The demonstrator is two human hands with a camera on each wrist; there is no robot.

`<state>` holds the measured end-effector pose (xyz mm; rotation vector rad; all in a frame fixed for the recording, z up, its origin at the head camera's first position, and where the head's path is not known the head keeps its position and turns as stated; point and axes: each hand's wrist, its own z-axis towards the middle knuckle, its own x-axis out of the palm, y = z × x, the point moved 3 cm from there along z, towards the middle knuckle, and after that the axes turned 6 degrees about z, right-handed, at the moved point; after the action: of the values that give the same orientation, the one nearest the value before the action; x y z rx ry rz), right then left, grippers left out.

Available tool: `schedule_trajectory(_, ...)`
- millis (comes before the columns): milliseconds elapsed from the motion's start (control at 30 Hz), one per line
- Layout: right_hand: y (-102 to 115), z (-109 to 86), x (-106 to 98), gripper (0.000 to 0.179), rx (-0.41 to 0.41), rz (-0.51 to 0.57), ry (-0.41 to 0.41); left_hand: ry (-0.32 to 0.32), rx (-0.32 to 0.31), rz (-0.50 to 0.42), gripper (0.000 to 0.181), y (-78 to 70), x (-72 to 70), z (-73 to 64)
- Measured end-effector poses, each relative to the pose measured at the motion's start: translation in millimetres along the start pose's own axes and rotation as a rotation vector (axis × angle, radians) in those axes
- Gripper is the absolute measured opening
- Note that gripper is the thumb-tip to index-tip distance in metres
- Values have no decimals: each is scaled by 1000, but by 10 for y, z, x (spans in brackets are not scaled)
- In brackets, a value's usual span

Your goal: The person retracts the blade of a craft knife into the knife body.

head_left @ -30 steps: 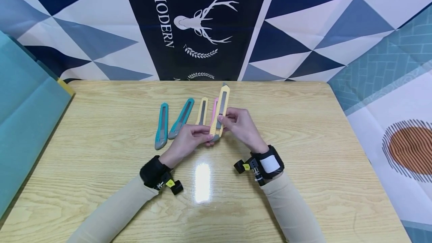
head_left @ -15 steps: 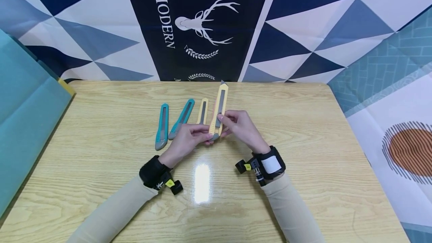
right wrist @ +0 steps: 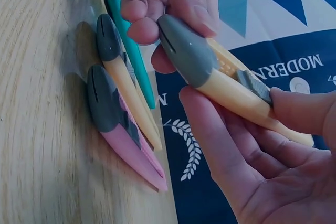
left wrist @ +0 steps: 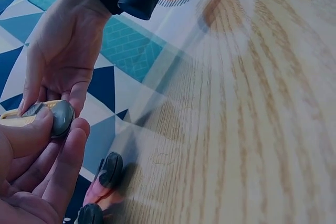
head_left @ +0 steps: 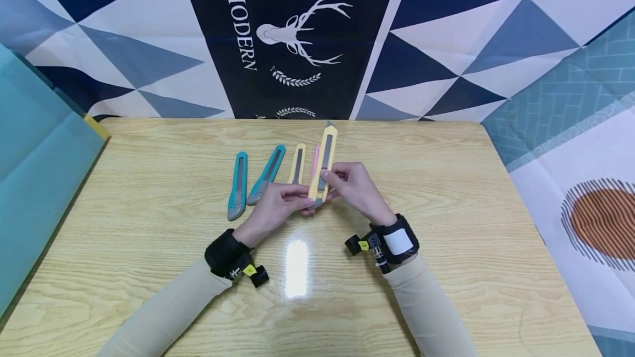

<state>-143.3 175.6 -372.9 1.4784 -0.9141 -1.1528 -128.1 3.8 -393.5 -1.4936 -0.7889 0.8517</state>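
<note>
A yellow utility knife (head_left: 329, 150) with a grey end cap is held up by both hands, tilted, its blade end pointing to the back of the table. My left hand (head_left: 278, 203) pinches it at the grey end cap (left wrist: 63, 118) between thumb and fingers. My right hand (head_left: 359, 189) grips the body, its thumb on the grey slider (right wrist: 254, 85). A little blade tip shows past the far end in the head view. Below it lie a pink utility knife (right wrist: 126, 140), partly hidden in the head view, and a second yellow one (head_left: 298, 161).
Two teal utility knives (head_left: 238, 186) lie to the left in the same row on the wooden table (head_left: 446, 208). A patterned cloth with a deer print (head_left: 283, 32) hangs at the back edge. A blue panel (head_left: 44, 180) borders the left side.
The held knife swung slightly left over the pink one, then back right, so the pink knife shows again. Both hands keep their hold and have barely moved.
</note>
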Motion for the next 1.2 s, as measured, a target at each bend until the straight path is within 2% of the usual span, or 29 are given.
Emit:
schedule_trajectory(100, -5, 0, 23, 13, 3, 8, -7, -17, -8, 26, 24, -2, -10, -2)
schedule_trajectory(233, 94, -33, 63, 14, -15, 42, -25, -34, 17, 36, 24, -10, -34, 1)
schedule_trajectory(333, 90, -27, 67, 15, -24, 49, -30, -36, 34, 25, 25, -13, -46, 7)
schedule_trajectory(467, -39, 14, 47, 20, 2, 20, -16, -41, 36, 25, 25, -6, -48, 9)
schedule_trajectory(633, -68, 15, 58, 28, 25, 12, 10, -54, 44, 22, 24, 4, -51, 2)
schedule_trajectory(900, -51, 25, 78, 18, -10, 66, -16, -81, 20, 17, 23, 10, -59, 5)
schedule_trajectory(1200, -40, 15, 60, 16, -29, 54, -27, -94, 5, 14, 18, 11, -60, 13)
